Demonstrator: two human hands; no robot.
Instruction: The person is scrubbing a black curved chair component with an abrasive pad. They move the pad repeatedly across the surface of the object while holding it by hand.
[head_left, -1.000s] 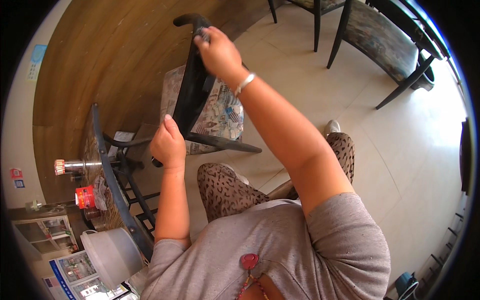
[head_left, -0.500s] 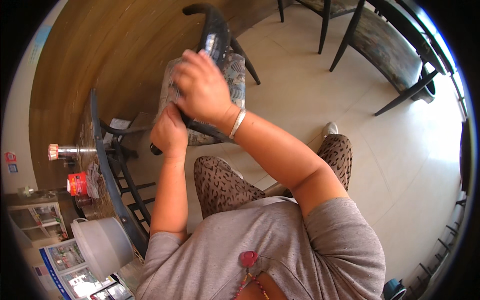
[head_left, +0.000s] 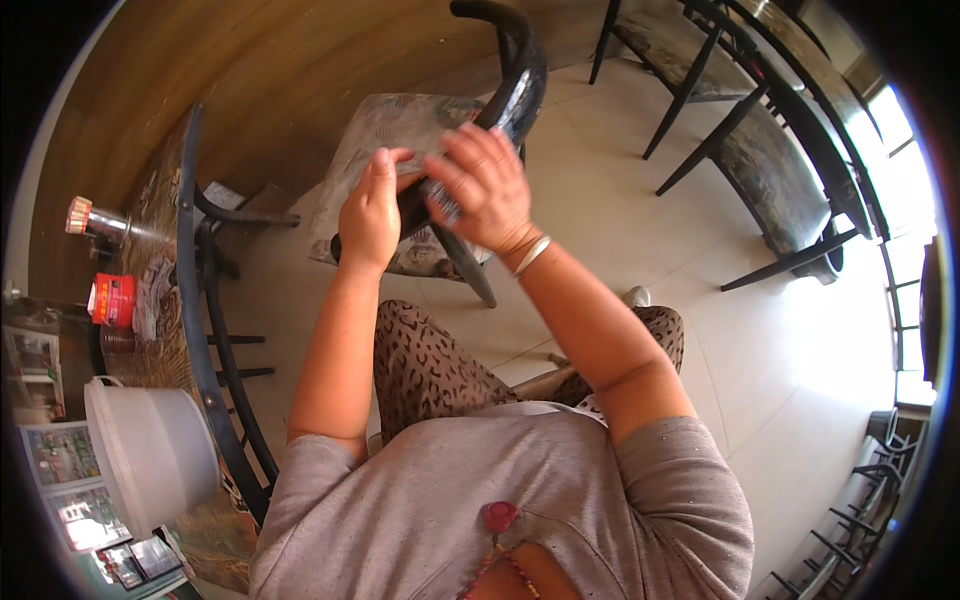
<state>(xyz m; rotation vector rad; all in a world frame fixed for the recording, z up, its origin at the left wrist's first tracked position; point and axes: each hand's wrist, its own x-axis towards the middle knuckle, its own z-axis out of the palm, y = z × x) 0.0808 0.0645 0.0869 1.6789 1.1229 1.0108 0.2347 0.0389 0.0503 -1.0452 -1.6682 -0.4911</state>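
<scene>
The black chair backrest [head_left: 522, 92] extends over a patterned seat [head_left: 385, 130] before the person. The left hand [head_left: 370, 215] is at its near end, presumably steadying it; the blurred right hand [head_left: 482, 190] overlies its middle. Neither grip can be determined. Versus earlier, all appear further right.

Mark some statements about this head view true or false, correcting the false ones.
1. The right hand, fingers spread, is to the right of the left hand. True.
2. The right wrist is bare. False: it wears a rounded, silvery metal bangle.
3. The glossy, curved black chair back reaches above the right hand in the picture. True.
4. The person's legs are in plain white fabric. False: they are in brown fabric trousers with dark spots.
5. A translucent white plastic bucket is at lower left. True.
</scene>
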